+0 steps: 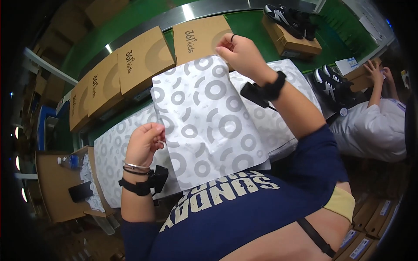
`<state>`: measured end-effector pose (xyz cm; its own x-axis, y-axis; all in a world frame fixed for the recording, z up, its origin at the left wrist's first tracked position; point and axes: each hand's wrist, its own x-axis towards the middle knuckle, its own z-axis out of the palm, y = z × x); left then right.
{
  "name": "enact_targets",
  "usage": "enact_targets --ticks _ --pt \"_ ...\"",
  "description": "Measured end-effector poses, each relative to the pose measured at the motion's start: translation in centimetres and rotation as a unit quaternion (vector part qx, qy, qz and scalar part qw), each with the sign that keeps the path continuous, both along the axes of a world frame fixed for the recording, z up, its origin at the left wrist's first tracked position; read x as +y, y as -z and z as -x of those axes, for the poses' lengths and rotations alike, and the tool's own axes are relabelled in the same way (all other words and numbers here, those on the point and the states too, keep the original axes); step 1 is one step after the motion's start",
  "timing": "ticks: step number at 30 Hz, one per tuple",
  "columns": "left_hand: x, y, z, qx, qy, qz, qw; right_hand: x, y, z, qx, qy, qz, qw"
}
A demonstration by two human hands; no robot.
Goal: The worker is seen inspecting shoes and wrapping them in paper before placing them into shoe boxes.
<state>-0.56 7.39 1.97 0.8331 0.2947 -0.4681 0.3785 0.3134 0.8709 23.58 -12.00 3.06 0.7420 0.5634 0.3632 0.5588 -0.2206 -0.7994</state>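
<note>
Left hand [143,141] and right hand [238,53] pinching opposite corners of top tissue sheet [204,117]; best kept taut, lifted evenly off stack [113,148].

The tissue paper sheet [204,117] was thin, matt white paper printed with grey rings, lightly creased. The shoe boxes [143,58] were plain brown cardboard, dull and smooth. The conveyor belt [252,24] looked like smooth green rubber or plastic, edged by a shiny metal rail [191,12]. The sneakers [289,19] had black and white panels with a slight sheen.
</note>
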Motion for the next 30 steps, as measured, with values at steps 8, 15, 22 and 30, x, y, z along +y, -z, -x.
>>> enact_targets --ticks 8,15,22,30 --pt "-1.8 -0.1 -2.0 -0.025 0.020 -0.133 0.991 -1.1 -4.3 8.3 -0.206 -0.186 0.122 0.953" --pt "-5.6 -3.3 -2.5 -0.223 0.019 -0.082 0.971 -0.3 -5.0 11.4 0.039 -0.251 0.209 0.944" --pt "-4.6 -2.0 -1.9 -0.295 -0.043 -0.238 0.924 -8.4 -3.2 5.4 0.310 -0.079 -0.130 0.939" --pt "-1.2 -6.5 -3.5 -0.109 0.210 -0.586 0.775 -28.3 8.0 -1.0 0.499 0.163 -0.079 0.848"
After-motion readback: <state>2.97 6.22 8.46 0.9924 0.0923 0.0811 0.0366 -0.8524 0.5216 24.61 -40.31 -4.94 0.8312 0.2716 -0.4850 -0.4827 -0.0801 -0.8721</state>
